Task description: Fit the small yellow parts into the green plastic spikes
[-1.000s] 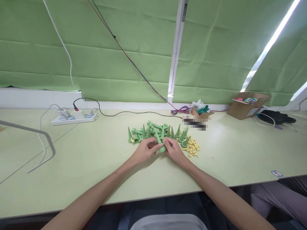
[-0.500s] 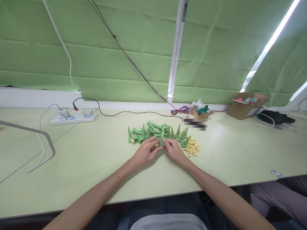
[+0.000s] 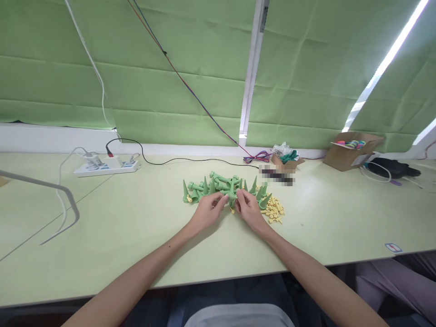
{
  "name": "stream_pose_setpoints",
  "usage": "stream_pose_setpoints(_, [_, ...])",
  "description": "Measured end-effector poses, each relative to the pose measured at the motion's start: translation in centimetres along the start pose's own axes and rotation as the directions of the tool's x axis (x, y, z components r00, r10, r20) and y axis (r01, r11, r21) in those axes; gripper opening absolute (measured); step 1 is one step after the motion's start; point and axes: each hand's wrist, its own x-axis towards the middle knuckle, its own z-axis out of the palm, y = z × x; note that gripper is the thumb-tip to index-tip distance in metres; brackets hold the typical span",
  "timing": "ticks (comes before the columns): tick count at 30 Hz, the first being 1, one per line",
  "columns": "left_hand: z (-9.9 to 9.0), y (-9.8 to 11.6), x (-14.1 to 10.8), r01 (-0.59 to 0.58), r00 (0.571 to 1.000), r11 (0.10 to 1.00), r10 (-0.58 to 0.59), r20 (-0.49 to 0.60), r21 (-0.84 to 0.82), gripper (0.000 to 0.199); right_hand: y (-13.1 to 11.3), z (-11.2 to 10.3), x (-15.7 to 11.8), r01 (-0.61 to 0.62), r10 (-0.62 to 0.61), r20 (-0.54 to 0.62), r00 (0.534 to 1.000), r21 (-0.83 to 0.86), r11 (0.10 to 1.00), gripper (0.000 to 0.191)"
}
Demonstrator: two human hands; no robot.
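Note:
My left hand pinches a green plastic watering spike by its wide end, just over the table's near side of the pile. From the other side, my right hand has its fingers closed at the same spike; its fingertips partly hide what they grip. Below the fingers a small yellow plastic piece shows. Behind both hands lies a heap of green spikes, some standing point up, others on their sides. Beside my right hand is a pile of small yellow plastic pieces.
A white power strip with plugs sits at the back left, and a black cable runs from it along the table. At the back stand a small open carton and a larger cardboard box. A grey curved bar is at the left.
The green spike between my hands has been lifted and tilted, its wide end now facing me. My right hand has shifted slightly up and right, and the fingertips are farther apart.

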Motion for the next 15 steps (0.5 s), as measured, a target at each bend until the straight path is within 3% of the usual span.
stream_pose_setpoints(9, [-0.23,0.43,0.16,0.243,0.956,0.941,-0.192,0.22,-0.237,0.06,-0.37,-0.04,-0.35,0.055,-0.055,0.067,0.996,0.006,0.998,0.046])
stream_pose_setpoints(15, [-0.3,-0.06,0.1,0.224,0.962,0.938,-0.168,0.216,-0.266,0.057,0.1,-0.08,-0.45,0.015,-0.016,0.117,0.993,0.011,1.0,0.047])
